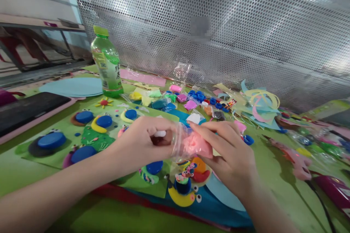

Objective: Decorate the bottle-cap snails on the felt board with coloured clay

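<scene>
Both hands hold a small clear plastic bag of pink modelling clay [197,145] above the table. My left hand [139,138] pinches the zip edge at the bag's left end, and a small white piece [160,133] shows within its curled fingers. At the other end, my right hand [229,153] has its fingers and thumb closed round the filled part. Beneath the hands lies a green sheet [120,116] bearing several clay snails with blue bottle-cap shells, one of them a yellow snail [103,123]. Nearer me is a yellow clay figure [182,197] with googly eyes.
A green drink bottle [106,62] stands at the back left, beside blue paper discs [73,86] and a phone [35,111]. Behind the bags of clay and blue caps [197,95] rises a perforated metal panel [164,18]. A pink glue gun [296,160] and its cord lie right.
</scene>
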Action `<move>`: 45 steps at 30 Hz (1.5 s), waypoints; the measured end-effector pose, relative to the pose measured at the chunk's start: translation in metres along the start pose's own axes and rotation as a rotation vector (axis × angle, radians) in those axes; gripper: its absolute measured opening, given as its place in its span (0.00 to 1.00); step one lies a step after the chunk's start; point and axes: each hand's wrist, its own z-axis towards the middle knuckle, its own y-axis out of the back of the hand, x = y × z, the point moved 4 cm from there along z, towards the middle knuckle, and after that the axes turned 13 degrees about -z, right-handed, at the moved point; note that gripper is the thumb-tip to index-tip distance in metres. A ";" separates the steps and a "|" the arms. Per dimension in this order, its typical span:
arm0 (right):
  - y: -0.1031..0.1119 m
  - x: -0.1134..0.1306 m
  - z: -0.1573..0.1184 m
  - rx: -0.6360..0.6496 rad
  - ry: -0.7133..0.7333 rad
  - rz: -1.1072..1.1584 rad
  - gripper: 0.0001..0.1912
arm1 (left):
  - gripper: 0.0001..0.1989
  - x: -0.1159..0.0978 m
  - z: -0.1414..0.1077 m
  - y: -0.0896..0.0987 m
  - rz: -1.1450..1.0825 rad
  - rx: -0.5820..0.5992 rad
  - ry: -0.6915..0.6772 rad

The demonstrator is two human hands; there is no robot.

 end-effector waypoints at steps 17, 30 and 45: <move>0.005 -0.008 0.004 0.012 -0.069 0.145 0.17 | 0.06 -0.001 -0.002 0.003 -0.026 0.057 -0.018; 0.001 -0.001 0.001 0.025 0.036 -0.031 0.15 | 0.03 0.004 -0.001 0.001 -0.014 0.019 0.052; 0.010 -0.018 0.005 -0.092 -0.233 0.188 0.13 | 0.12 0.001 0.006 0.012 -0.687 -0.008 0.125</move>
